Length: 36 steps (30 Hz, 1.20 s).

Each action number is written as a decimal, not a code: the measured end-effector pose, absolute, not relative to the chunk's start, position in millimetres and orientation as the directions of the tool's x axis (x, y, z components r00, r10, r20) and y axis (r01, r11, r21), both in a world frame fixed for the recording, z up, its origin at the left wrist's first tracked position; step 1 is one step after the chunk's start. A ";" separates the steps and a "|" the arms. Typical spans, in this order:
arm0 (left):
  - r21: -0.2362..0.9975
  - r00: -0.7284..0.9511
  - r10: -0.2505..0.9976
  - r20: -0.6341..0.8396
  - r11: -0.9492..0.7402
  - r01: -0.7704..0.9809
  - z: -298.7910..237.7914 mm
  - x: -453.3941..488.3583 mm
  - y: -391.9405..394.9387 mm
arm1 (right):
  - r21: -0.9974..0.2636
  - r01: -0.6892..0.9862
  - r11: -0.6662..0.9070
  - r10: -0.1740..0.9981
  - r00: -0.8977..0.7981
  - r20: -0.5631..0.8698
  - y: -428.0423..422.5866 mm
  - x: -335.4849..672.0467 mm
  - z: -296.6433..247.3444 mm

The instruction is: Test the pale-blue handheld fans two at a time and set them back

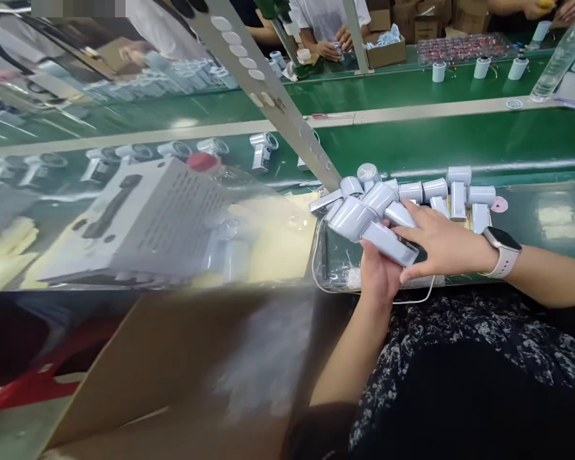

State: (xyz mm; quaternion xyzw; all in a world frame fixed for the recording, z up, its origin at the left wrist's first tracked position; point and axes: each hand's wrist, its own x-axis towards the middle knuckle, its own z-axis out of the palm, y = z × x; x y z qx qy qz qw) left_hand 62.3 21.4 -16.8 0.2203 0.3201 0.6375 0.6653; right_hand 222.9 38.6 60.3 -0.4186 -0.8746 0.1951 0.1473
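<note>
A light blue-grey handheld fan lies tilted in my left hand, whose fingers are wrapped under its handle, thumb on the near side. My right hand, wearing a watch, is spread over the handle's end, thumb and fingers apart. Its fingertips reach the handle of a second fan just behind; whether they press on it I cannot tell. More fans of the same kind lie close together beyond my hands, some with round heads toward the back.
A green conveyor belt runs behind, with a row of fans at left. A slanted metal post rises by the pile. At left are a white printed box, blurred plastic and a cardboard carton. People work across the belt.
</note>
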 end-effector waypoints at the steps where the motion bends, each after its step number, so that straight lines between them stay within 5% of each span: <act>1: 0.702 -0.017 0.986 -0.167 0.107 -0.704 -16.7 59.1 19.9 | -0.514 0.637 0.574 0.771 -0.633 0.076 39.2 227.2 56.1; 4: 0.747 -0.025 0.990 -0.136 0.086 -0.659 -23.2 46.7 14.7 | -0.561 0.678 0.475 0.849 -0.521 0.091 54.6 242.0 35.5; 7: 0.803 -0.085 0.991 -0.106 0.035 -0.594 -31.4 35.3 11.4 | -0.410 0.842 0.351 0.936 -0.313 0.158 65.8 243.2 8.2; 10: 0.814 -0.139 0.983 -0.116 0.014 -0.580 -33.9 26.7 9.9 | -0.340 0.859 0.384 0.923 -0.345 0.170 57.6 236.0 -4.8; 13: 0.800 -0.192 0.978 -0.082 -0.050 -0.598 -27.7 21.3 10.6 | -0.554 0.769 0.319 0.939 -0.336 0.075 36.7 234.0 6.1; 16: 0.796 -0.220 0.975 -0.025 -0.114 -0.595 -13.8 21.1 14.8 | -0.857 0.493 0.151 0.848 -0.509 -0.144 16.3 232.5 23.0; 19: 0.789 -0.162 0.986 0.028 -0.121 -0.602 2.5 26.9 20.1 | -0.954 0.299 0.002 0.717 -0.666 -0.207 2.3 223.7 28.2; 21: 0.774 -0.123 0.990 0.062 -0.125 -0.620 11.5 32.6 22.5 | -0.977 0.207 -0.051 0.728 -0.662 -0.178 -4.1 216.0 25.5; 25: 0.743 -0.107 0.986 0.129 -0.168 -0.648 20.2 43.5 23.6 | -0.997 0.081 -0.014 0.836 -0.546 -0.057 -17.8 203.7 14.5; 31: 0.729 -0.205 0.964 0.172 -0.264 -0.632 22.5 54.9 19.4 | -0.991 -0.067 -0.113 0.887 -0.455 -0.070 -36.7 193.1 0.1; 36: 0.725 -0.191 0.976 0.102 -0.205 -0.658 28.1 57.3 15.3 | -0.979 0.059 0.194 0.852 -0.505 0.139 -29.6 198.4 5.3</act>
